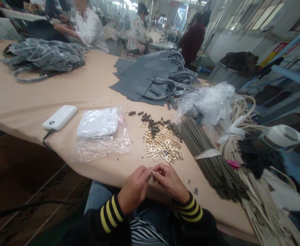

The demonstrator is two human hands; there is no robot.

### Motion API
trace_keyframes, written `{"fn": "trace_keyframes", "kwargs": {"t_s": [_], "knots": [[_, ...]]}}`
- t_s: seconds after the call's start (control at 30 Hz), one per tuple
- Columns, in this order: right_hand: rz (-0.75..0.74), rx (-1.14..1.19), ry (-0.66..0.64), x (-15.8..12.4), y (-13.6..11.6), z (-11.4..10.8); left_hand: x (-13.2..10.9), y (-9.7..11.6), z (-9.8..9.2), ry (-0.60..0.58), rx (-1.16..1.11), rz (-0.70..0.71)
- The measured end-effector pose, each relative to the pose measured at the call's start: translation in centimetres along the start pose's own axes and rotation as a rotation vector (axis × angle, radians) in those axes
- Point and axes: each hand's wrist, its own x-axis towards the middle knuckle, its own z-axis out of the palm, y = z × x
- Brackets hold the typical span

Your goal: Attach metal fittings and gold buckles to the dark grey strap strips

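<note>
No readable writing anywhere: the white power bank (60,117) shows only a small dark mark, too small to make out. Red and yellow signage at the far right is blurred.

Landmark: the buckle pile (162,141), gold-coloured buckles mixed with small dark loops, on the tan bench (62,89).

Left hand (133,189) and right hand (170,181) meet at the bench's near edge, just below the buckle pile. Fingertips of both are pinched together on one small metal piece (152,173); both grips clenched on it. The piece is mostly covered by fingers, so its shape is hard to tell. Black sleeves with yellow stripes are cut off by the bottom edge.

Left of the pile: a clear plastic bag (101,135) with white contents, not identifiable. The power bank lies further left, its cable dropping over the bench edge.

Right of the pile: a bundle of dark straps (211,160) banded with a white strip, touching crumpled clear plastic (208,102). Pale cords (244,116) lie beyond, partly buried.

Behind the pile: stacked grey cut panels (144,77) with handles. Far left of those, a grey heap (43,56). Other people work at the benches behind; details are blurred.
</note>
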Motion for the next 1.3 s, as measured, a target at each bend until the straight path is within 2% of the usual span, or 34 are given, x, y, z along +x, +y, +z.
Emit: {"fn": "trace_keyframes", "kwargs": {"t_s": [0.07, 0.17, 0.23, 0.37, 0.5, 0.63, 0.8, 1.03, 1.2, 1.3], "knots": [[-0.016, -0.006, -0.054, -0.1, -0.3, -0.3, 0.2, 0.1, -1.0, -0.097, -0.163, -0.008], [0.015, 0.054, -0.170, -0.3, -0.8, -0.5, 0.5, 0.2, -2.2, -0.183, -0.366, -0.161], [0.039, 0.099, -0.203, -0.4, -0.9, -0.5, 0.7, 0.3, -2.5, -0.178, -0.478, -0.271], [0.078, 0.126, -0.209, -0.6, -0.8, -0.4, 0.6, 0.5, -2.1, -0.127, -0.658, -0.344], [0.072, 0.133, -0.239, -0.6, -0.5, -0.2, 0.5, 0.8, -2.1, -0.186, -0.811, -0.421], [0.106, 0.203, -0.212, -0.6, -0.1, 0.2, 0.9, 0.9, -2.8, -0.230, -0.846, -0.453], [0.153, 0.293, -0.175, -0.4, -0.2, 0.6, 1.3, 0.5, -3.5, -0.252, -0.807, -0.364], [0.070, 0.196, -0.151, 0.1, -0.1, 0.8, 1.4, 0.0, -4.2, -0.257, -0.773, -0.428], [0.044, 0.094, -0.144, 0.3, -0.3, 0.6, 1.0, -0.1, -3.5, -0.154, -0.804, -0.549], [-0.011, -0.020, -0.138, 0.4, -0.8, 0.3, 1.0, 0.0, -3.1, -0.093, -0.805, -0.557]]}}
